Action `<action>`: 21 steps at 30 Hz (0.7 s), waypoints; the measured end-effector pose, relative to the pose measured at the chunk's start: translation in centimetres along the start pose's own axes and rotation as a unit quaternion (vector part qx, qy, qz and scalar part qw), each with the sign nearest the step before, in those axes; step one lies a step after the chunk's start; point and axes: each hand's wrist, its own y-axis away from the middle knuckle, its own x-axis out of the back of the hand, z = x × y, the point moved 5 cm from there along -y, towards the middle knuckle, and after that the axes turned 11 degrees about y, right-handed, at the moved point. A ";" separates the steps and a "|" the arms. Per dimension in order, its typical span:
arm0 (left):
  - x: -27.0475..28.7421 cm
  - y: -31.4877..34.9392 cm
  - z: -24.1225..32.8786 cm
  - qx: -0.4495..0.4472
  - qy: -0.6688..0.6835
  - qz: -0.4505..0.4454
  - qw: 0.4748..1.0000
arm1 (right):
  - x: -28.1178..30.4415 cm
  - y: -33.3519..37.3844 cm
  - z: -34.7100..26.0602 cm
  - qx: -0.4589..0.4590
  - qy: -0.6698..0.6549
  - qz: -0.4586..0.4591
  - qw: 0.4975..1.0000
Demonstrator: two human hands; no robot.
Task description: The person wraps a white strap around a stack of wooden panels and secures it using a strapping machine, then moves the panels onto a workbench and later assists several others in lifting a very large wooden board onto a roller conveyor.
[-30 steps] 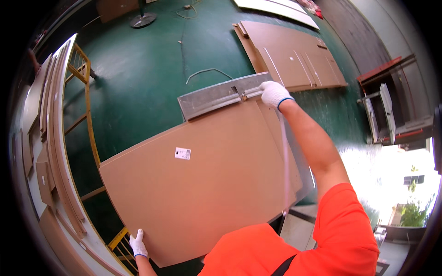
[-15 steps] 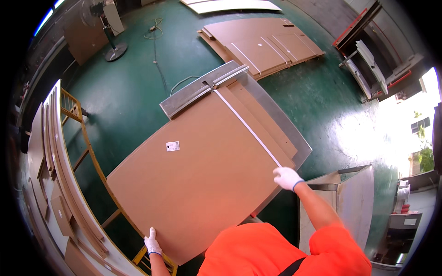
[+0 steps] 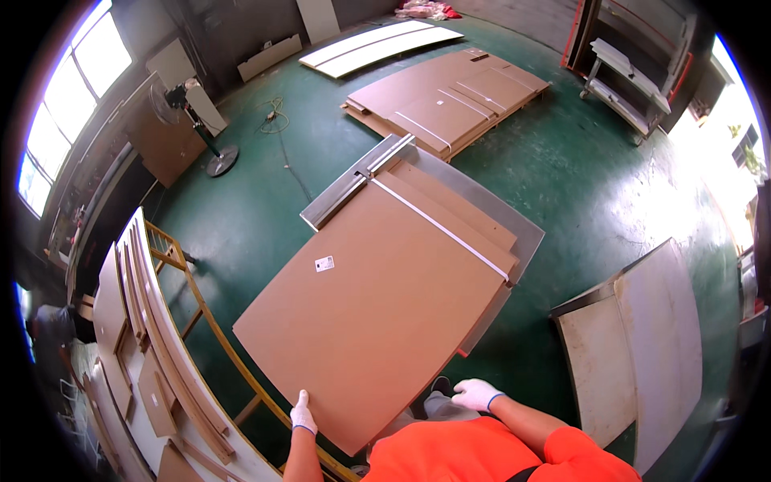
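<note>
The left hand (image 3: 303, 414) lays its thumb on the brown panel (image 3: 377, 305) at its near left edge; the other fingers are largely hidden at that edge, so I cannot tell how tightly they close. The right hand (image 3: 477, 394), also in a white knit glove, is in front of the orange shirt (image 3: 458, 454), clear of the panel's near edge, its fingers pointing left; the palm is turned away, so I cannot tell whether they pinch anything.

The brown panel lies flat in front of the person, with a small white label (image 3: 324, 263) on its face. A white strap (image 3: 438, 229) crosses its right part and bends over the edge near the right corner. Narrower brown boards (image 3: 458, 202) show just beyond the strap, and past them a grey metal plate (image 3: 526, 233). A long metal housing (image 3: 337, 193) runs along the far end.

To the left stands a yellow metal frame (image 3: 210, 309) beside a stack of pale and brown boards (image 3: 148, 345). Ahead, strapped brown panels (image 3: 401, 96) lie low over the green floor (image 3: 594, 165), with white panels (image 3: 381, 46) beyond and a pedestal fan (image 3: 222, 161) to their left
</note>
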 end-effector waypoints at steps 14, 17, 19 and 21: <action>-3.4 0.3 6.0 0.167 0.011 -0.177 0.970 | -23.7 -4.6 -14.1 -0.098 -0.811 -0.189 0.545; -2.8 -1.7 7.6 0.187 -0.013 -0.171 0.967 | -22.1 -3.0 -17.7 -0.230 -0.728 -0.100 0.638; -3.5 -2.0 7.9 0.200 -0.055 -0.158 0.965 | -22.4 -2.9 -18.9 -0.166 -0.651 -0.098 0.734; -4.2 -1.3 8.1 0.205 -0.082 -0.176 0.959 | -22.5 -2.6 -19.5 -0.205 -0.608 -0.075 0.763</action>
